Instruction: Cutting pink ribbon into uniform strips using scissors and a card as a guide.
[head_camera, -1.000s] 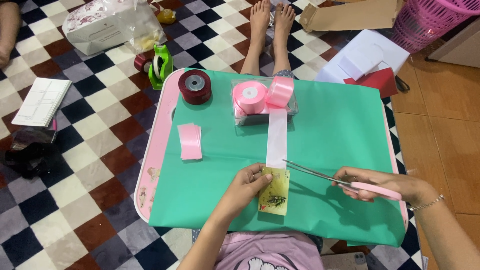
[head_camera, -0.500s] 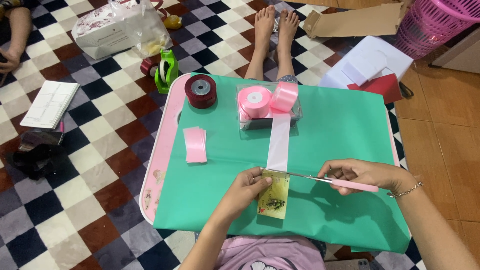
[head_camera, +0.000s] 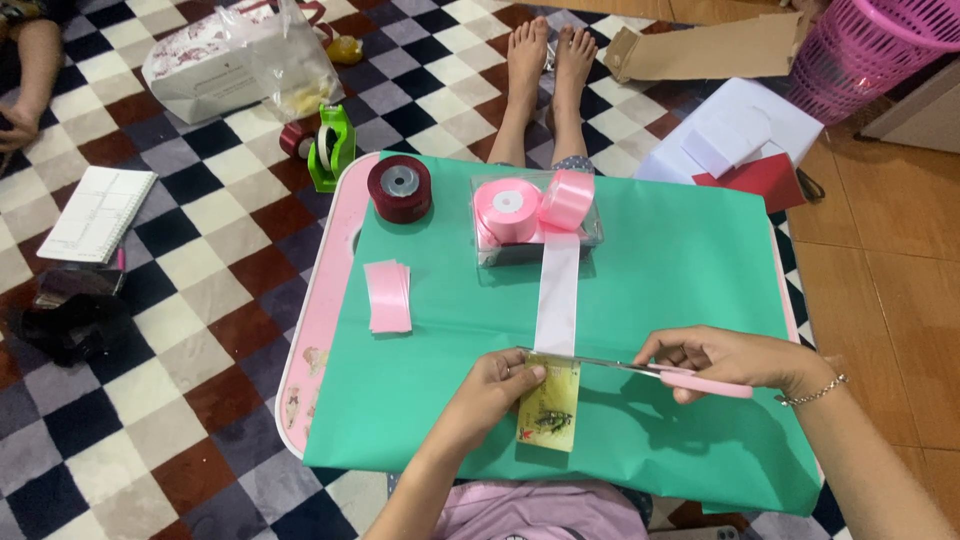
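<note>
The left hand (head_camera: 497, 388) pinched a yellowish card (head_camera: 549, 414) and the pink ribbon (head_camera: 557, 295) end against the green sheet (head_camera: 680, 260). The right hand (head_camera: 725, 358) gripped pink-handled scissors (head_camera: 640, 368), whose blades had swung level across the ribbon since a second before. One flat, pale strip ran from two pink rolls (head_camera: 530, 205); one dark red roll (head_camera: 399, 188) and one stack of cut pieces (head_camera: 388, 296) lay nearby

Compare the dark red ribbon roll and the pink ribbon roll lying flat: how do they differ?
The dark red ribbon roll sits directly on the green sheet; the pink ribbon roll lies inside a clear box. The dark red ribbon roll is maroon with a grey core, the pink ribbon roll light pink with a white core. Both lie flat, hole upward.
</note>
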